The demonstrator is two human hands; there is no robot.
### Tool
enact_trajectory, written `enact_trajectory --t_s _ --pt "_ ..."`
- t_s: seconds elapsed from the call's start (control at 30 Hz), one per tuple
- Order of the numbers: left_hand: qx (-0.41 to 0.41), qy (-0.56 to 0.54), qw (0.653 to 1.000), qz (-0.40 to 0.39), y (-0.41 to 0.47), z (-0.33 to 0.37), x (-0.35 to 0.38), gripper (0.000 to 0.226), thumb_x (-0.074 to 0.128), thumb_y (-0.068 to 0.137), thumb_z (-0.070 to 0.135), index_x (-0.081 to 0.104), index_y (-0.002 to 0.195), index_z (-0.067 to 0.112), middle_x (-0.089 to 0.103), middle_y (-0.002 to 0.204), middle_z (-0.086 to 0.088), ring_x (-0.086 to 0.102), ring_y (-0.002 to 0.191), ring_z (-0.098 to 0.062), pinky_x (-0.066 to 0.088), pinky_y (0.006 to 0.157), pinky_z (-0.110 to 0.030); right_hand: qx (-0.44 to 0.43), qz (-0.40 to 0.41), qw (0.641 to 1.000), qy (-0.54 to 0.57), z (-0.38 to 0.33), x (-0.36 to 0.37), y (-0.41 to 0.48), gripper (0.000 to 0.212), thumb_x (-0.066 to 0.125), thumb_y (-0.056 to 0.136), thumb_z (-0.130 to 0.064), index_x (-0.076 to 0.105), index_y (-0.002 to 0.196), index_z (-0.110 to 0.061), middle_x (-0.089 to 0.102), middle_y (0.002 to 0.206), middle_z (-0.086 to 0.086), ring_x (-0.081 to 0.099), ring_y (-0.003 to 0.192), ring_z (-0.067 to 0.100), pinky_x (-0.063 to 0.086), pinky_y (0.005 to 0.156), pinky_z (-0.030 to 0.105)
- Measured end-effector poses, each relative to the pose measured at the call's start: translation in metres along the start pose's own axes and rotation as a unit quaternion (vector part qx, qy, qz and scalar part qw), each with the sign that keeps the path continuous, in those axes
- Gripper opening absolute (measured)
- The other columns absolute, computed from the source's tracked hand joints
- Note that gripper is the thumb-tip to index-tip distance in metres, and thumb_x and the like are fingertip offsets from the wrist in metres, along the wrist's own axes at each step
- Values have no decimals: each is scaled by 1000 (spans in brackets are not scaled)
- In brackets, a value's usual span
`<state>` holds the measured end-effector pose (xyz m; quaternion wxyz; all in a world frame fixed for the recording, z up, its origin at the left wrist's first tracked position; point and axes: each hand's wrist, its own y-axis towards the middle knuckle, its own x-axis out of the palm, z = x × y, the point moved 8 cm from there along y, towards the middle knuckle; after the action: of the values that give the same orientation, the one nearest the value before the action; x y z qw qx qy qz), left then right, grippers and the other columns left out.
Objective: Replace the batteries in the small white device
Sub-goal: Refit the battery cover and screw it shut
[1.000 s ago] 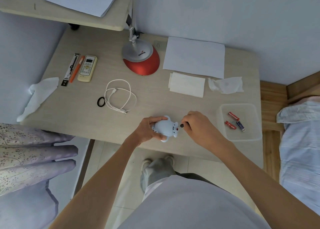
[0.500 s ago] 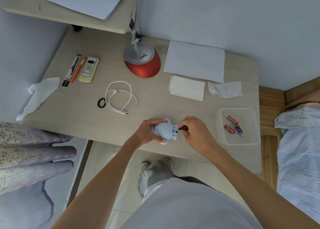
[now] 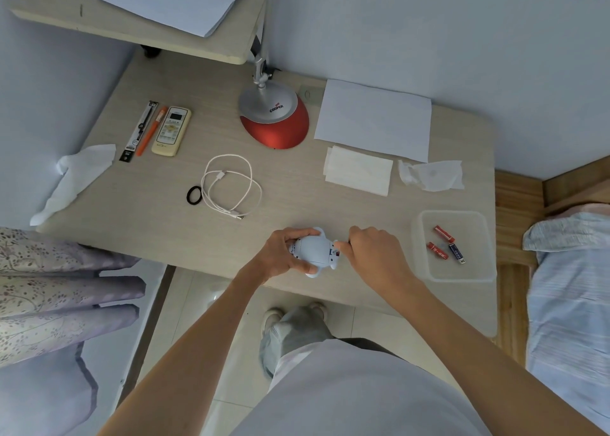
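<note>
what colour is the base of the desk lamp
Red, with a silver top plate; the lamp base shows clearly in the head view.

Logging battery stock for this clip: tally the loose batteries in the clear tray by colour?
Red batteries: 2
Blue battery: 1
Total: 3, all lying loose in the clear tray.

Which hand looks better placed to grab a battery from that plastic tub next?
Probably the right hand: it lies beside the tub, where the batteries lie. The left hand grips the device on the far side.
</note>
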<state>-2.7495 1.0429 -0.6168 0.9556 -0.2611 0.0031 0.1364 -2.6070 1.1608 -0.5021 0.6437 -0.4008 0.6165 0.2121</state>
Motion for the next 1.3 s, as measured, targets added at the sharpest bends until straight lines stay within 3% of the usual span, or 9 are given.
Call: enact_trajectory --t_s 0.17,0.3,0.43,0.6,0.77,0.93,1.03,1.13,1.3 --pt "-1 -2 1000 3 0 -1 0 82 106 57 3 77 129 30 64 133 1 64 121 -16 60 93 -23 -31 -47 997 57 -8 9 11 12 66 103 -21 59 100 -13 69 91 4 61 73 27 44 62 37" --pt "-3 0 1000 5 -1 0 1 83 105 56 2 77 130 29 63 133 1 63 122 -17 60 95 -26 -51 -55 991 112 -4 10 6 16 70 95 -7 59 99 -18 65 92 -2 61 78 21 54 66 37" --pt "-7 -5 1000 9 -1 0 2 83 106 55 4 78 127 34 63 134 2 63 122 -17 61 100 -32 -40 -45 991 117 -1 6 5 7 68 100 -21 60 102 -21 61 95 -4 61 82 19 52 65 34" --pt "-11 -7 1000 8 0 1 3 82 107 54 6 79 123 38 64 135 4 65 123 -16 61 103 -37 11 -73 997 -22 7 5 8 47 51 107 -55 49 83 -15 44 71 -2 54 69 23 38 61 34" --pt "-7 -9 1000 7 0 0 3 80 108 54 9 79 122 40 65 135 4 65 122 -16 62 101 -35 -14 -59 997 44 3 9 10 35 58 108 -37 48 83 -14 41 74 -3 51 70 22 37 62 33" --pt "-16 -12 1000 7 0 -1 3 81 107 54 8 79 122 40 63 136 3 65 122 -17 62 99 -33 -35 -54 994 84 2 11 5 14 69 100 -15 56 95 -15 57 94 0 58 79 21 50 66 35" --pt "-18 -12 1000 7 0 -1 3 81 107 53 8 79 122 40 63 135 1 65 122 -17 62 96 -29 -39 -64 992 98 0 11 2 14 68 96 -7 58 101 -16 57 99 -1 60 81 20 56 68 38" --pt "-16 -10 1000 8 0 -1 3 81 107 53 8 79 122 41 64 135 3 65 122 -17 61 96 -29 -28 -69 992 104 0 9 1 9 65 101 -19 56 103 -16 56 100 -1 59 79 20 54 68 37" --pt "-17 -7 1000 10 0 -1 3 81 108 53 9 79 123 40 64 137 5 65 123 -17 61 94 -28 -1 -81 996 30 9 11 2 40 53 108 -45 47 84 -14 34 71 -4 47 69 22 34 63 34"
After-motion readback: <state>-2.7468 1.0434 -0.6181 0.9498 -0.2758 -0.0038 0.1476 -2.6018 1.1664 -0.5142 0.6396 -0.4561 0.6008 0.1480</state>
